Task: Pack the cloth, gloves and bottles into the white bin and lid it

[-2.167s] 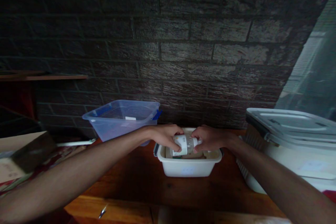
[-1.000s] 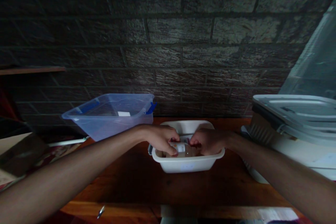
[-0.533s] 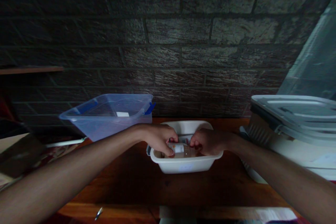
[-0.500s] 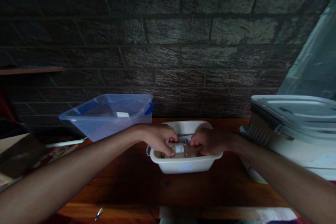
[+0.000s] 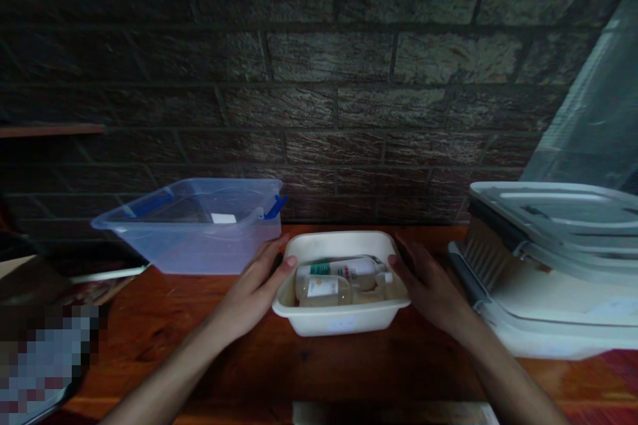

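A small white plastic bin (image 5: pixel 343 324) rests on the wooden table in the middle of the view. Inside it lie a white bottle with a green label (image 5: pixel 356 269) and, in front, a clear bottle with a white label (image 5: pixel 323 291). My left hand (image 5: pixel 259 282) holds the bin's left end, thumb over the rim and fingers along the outer side. At the opposite end my right hand (image 5: pixel 428 279) grips the rim, its thumb inside and its fingers outside. Both hands' outer fingers are partly hidden.
An uncovered clear bin with blue latches (image 5: pixel 199 239) stands at the left. Large lidded storage boxes (image 5: pixel 553 265) are stacked at the right. Behind the wooden table (image 5: pixel 199 358) rises a dark block wall (image 5: pixel 319 106). A shelf edge (image 5: pixel 50 131) juts out at far left.
Both hands have let go of the bottles inside the bin and moved apart to its two ends. The bottles now lie in full sight. The view has shifted slightly.
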`<control>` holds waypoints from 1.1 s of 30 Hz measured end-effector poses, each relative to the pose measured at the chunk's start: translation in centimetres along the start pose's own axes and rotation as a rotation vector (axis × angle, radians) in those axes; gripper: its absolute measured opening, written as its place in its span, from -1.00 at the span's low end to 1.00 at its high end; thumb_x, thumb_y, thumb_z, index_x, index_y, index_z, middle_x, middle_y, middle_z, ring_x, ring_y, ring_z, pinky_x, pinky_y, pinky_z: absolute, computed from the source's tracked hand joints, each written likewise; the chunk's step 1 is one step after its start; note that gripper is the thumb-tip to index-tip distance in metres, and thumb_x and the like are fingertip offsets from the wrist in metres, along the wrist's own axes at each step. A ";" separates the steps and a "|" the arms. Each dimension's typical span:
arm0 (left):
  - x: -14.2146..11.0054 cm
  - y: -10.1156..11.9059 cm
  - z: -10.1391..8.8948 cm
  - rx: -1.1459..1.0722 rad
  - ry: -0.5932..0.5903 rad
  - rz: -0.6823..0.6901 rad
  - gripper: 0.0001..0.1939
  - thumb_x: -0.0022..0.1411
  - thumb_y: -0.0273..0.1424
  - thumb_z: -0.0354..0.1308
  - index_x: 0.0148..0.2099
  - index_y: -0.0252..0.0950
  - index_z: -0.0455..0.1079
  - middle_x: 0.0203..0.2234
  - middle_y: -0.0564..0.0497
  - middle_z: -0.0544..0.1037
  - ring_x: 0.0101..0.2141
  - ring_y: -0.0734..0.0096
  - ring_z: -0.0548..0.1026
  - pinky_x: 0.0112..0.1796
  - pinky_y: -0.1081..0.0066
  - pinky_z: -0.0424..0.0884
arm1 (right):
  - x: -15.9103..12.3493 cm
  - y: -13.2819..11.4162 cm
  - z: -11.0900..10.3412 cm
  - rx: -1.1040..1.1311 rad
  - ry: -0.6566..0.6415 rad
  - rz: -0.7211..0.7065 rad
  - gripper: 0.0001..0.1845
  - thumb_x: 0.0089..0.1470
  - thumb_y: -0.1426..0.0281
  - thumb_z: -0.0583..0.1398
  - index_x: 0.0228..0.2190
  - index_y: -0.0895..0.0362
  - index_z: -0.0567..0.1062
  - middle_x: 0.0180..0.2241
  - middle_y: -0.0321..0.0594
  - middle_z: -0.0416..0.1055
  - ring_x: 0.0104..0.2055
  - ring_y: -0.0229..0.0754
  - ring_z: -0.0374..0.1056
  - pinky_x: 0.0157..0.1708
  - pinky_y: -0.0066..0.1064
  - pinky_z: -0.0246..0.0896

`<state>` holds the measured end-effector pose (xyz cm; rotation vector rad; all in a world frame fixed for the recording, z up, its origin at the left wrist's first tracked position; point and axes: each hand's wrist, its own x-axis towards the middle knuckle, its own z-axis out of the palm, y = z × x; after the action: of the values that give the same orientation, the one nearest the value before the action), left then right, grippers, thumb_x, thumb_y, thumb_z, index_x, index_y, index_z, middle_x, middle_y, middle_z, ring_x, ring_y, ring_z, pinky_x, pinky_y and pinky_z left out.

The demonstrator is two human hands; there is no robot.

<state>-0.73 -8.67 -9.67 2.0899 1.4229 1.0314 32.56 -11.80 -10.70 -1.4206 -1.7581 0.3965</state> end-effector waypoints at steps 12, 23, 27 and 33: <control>-1.0 -1.1 2.2 -0.233 0.004 -0.134 -0.33 0.44 -0.03 -0.02 0.44 -0.25 0.13 0.43 -0.09 0.17 0.41 0.14 0.12 0.39 0.13 -0.03 | -1.7 1.8 2.3 0.255 -0.004 0.161 -0.33 0.34 0.12 0.04 0.39 0.06 0.19 0.41 -0.10 0.14 0.51 -0.02 -0.18 0.47 0.01 -0.36; -0.6 -1.0 2.2 -0.189 -0.026 -0.114 -0.32 0.45 -0.03 -0.05 0.46 -0.26 0.09 0.42 -0.13 0.19 0.39 0.09 0.16 0.38 0.08 0.01 | -1.8 2.0 2.3 0.249 0.011 0.148 -0.34 0.35 0.18 0.04 0.39 0.07 0.17 0.41 -0.10 0.12 0.51 -0.02 -0.15 0.47 0.03 -0.40; -0.4 -1.2 2.2 -0.150 -0.023 -0.099 -0.34 0.45 -0.05 -0.05 0.44 -0.27 0.10 0.41 -0.15 0.20 0.39 0.08 0.15 0.38 0.04 -0.01 | -1.8 1.5 2.1 0.224 0.026 0.144 -0.31 0.37 0.14 0.01 0.42 0.10 0.11 0.44 -0.06 0.05 0.50 -0.01 -0.14 0.47 0.02 -0.33; 0.2 0.0 0.6 0.119 -0.007 0.088 -0.47 0.48 -0.12 -0.05 0.38 -0.18 0.16 0.32 -0.08 0.28 0.33 0.14 0.22 0.35 0.10 0.09 | -4.8 0.5 1.3 -0.080 0.018 0.015 -0.30 0.42 0.14 -0.04 0.46 0.06 -0.07 0.51 -0.15 -0.25 0.53 0.00 -0.35 0.46 0.09 -0.28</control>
<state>-0.21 -8.44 -9.95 2.2566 1.4317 0.9933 32.05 -15.74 -13.71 -1.4897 -1.7673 0.3233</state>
